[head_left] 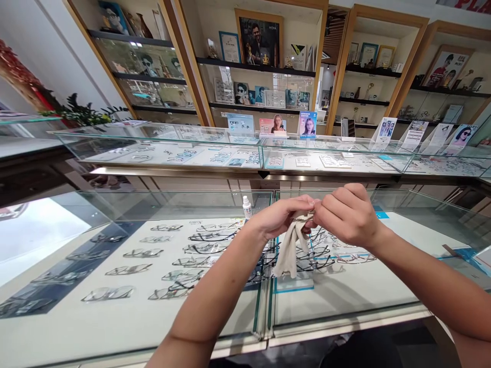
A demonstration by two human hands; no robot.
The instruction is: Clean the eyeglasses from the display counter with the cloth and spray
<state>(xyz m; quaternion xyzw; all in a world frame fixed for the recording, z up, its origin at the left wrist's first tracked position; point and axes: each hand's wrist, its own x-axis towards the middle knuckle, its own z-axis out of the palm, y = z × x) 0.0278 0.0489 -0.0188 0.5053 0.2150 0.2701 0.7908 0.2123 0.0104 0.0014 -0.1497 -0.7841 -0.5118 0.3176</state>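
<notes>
A beige cleaning cloth [288, 255] hangs from my hands above the glass display case. My left hand [283, 213] is closed on it, with thumb and fingers pinched together. My right hand [347, 214] is curled into a fist against the left fingertips, at the cloth's bunched upper end. What the right fingers grip is hidden; anything wrapped inside the cloth cannot be made out. Below and around the cloth, several pairs of eyeglasses [143, 253] lie in rows inside the case. A small white bottle [247, 208] stands just beyond my left wrist.
Glass edges of the near case [264, 312] run beneath my forearms. Farther back is a second glass counter [215, 168] with eyewear inside and upright advertising cards [274, 126] on top. Wood-framed shelves [261, 66] line the wall. A green plant [82, 110] is at the left.
</notes>
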